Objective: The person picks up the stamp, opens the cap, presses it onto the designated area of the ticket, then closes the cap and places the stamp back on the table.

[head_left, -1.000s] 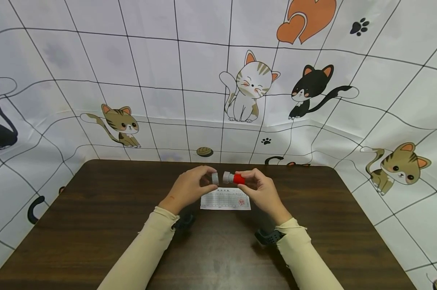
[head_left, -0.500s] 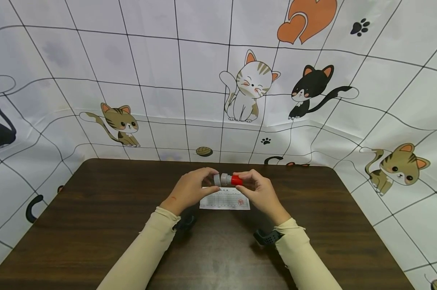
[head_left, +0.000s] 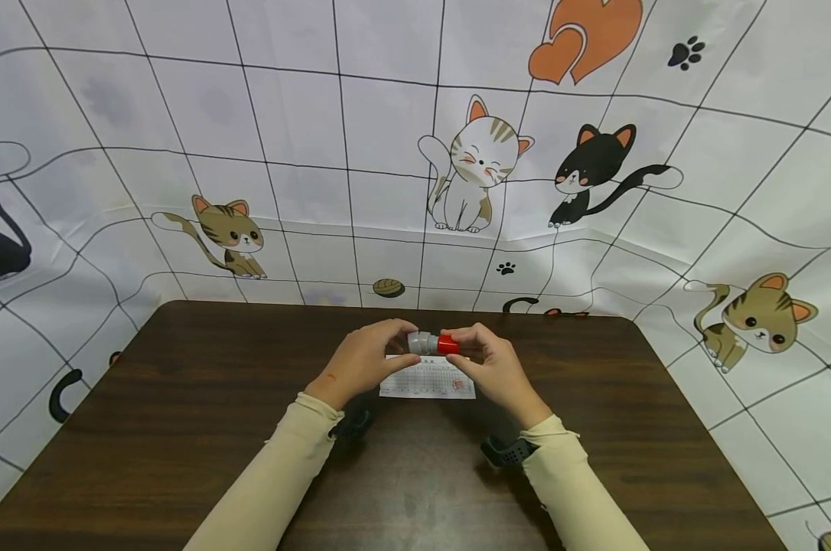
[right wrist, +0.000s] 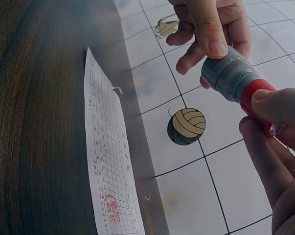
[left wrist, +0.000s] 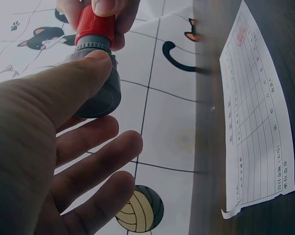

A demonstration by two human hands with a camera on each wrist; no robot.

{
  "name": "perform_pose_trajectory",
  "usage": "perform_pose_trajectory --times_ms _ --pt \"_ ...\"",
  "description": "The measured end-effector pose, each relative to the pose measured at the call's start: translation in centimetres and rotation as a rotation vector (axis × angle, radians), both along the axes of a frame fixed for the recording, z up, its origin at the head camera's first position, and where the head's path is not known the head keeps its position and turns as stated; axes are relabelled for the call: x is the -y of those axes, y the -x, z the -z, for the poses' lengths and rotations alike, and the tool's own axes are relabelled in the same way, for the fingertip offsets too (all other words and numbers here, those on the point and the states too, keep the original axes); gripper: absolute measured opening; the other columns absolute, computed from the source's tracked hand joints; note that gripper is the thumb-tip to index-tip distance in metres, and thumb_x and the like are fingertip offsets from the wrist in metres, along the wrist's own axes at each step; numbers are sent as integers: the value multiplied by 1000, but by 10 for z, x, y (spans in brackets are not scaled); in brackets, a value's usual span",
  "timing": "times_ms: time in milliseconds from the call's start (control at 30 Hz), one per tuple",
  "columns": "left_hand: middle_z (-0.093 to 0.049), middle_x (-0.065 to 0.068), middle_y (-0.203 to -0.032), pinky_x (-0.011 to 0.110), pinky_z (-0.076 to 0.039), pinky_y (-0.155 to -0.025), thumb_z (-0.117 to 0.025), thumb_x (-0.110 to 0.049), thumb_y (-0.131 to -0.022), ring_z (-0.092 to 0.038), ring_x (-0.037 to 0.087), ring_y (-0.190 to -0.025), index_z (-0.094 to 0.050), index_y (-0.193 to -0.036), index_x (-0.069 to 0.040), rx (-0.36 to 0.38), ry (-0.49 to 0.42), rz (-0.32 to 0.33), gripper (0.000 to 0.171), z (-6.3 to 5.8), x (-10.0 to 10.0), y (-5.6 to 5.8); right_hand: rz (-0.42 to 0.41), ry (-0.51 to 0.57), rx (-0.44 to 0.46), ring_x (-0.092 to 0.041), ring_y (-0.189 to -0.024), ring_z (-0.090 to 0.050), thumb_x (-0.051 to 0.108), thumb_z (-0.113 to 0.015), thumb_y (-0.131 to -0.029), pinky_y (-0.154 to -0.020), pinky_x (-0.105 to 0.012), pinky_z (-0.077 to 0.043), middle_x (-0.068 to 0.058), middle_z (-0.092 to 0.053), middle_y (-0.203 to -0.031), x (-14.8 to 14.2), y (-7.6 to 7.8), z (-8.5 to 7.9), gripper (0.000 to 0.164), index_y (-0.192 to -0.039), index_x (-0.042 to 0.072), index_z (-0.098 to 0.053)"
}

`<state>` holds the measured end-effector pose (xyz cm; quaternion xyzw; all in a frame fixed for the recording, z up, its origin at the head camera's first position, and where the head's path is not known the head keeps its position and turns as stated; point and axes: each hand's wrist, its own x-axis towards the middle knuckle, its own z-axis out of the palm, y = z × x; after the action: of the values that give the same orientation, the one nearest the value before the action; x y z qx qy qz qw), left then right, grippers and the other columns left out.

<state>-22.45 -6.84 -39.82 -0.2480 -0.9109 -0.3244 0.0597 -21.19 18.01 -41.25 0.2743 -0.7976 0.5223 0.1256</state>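
Above the table in the head view, my right hand (head_left: 496, 369) pinches the red handle of a round stamp (head_left: 448, 344) between thumb and fingers. My left hand (head_left: 363, 358) pinches its grey cap (head_left: 414, 343) from the other side. The cap sits against the stamp's grey end, in one line with the red handle (right wrist: 254, 98). In the left wrist view the left thumb presses on the grey part (left wrist: 104, 100) while the other fingers spread out below. A printed paper form (head_left: 425, 380) with a red stamp mark (right wrist: 111, 209) lies flat beneath both hands.
The dark brown wooden table (head_left: 250, 383) ends just beyond the hands. Behind it hangs a white sheet (head_left: 291, 115) with a grid and cartoon cats. Each wrist wears a dark strap, the right one (head_left: 508, 451) showing more plainly.
The cap and the stamp, apart a second ago, have come together. My right hand has shifted slightly left, the left hand slightly right. The paper form has stayed in place.
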Motion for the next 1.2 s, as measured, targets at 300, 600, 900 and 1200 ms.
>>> perform_pose_trajectory --times_ms 300,600,900,1200 --pt "-73 0 -118 39 -60 -91 -82 -33 -91 -72 16 -99 -67 -132 -15 -10 10 11 47 -1 1 0 -21 -8 8 -29 -108 -73 -5 -78 -88 -91 -39 -59 -13 -72 -126 -1 0 -2 28 -112 4 -66" --pt "-71 -1 -120 37 -60 -90 -81 -31 -92 -71 15 -100 -66 -134 -15 -18 31 42 48 -2 2 1 -41 -21 39 -31 -107 -73 -7 -77 -88 -92 -39 -59 -15 -71 -128 -4 1 -2 31 -115 3 -65" --pt "-70 -1 -120 37 -59 -92 -81 -29 -91 -70 15 -99 -65 -136 -15 -29 46 70 50 -3 2 -1 -73 -25 38 -32 -109 -73 -7 -75 -90 -93 -40 -58 -16 -70 -131 -4 0 -3 32 -117 3 -64" --pt "-70 -1 -121 37 -59 -93 -80 -30 -92 -70 15 -101 -65 -137 -16 -24 43 94 49 -5 1 -2 -54 -53 38 -30 -108 -73 -4 -75 -91 -93 -43 -59 -15 -70 -131 -3 0 -2 34 -121 5 -63"
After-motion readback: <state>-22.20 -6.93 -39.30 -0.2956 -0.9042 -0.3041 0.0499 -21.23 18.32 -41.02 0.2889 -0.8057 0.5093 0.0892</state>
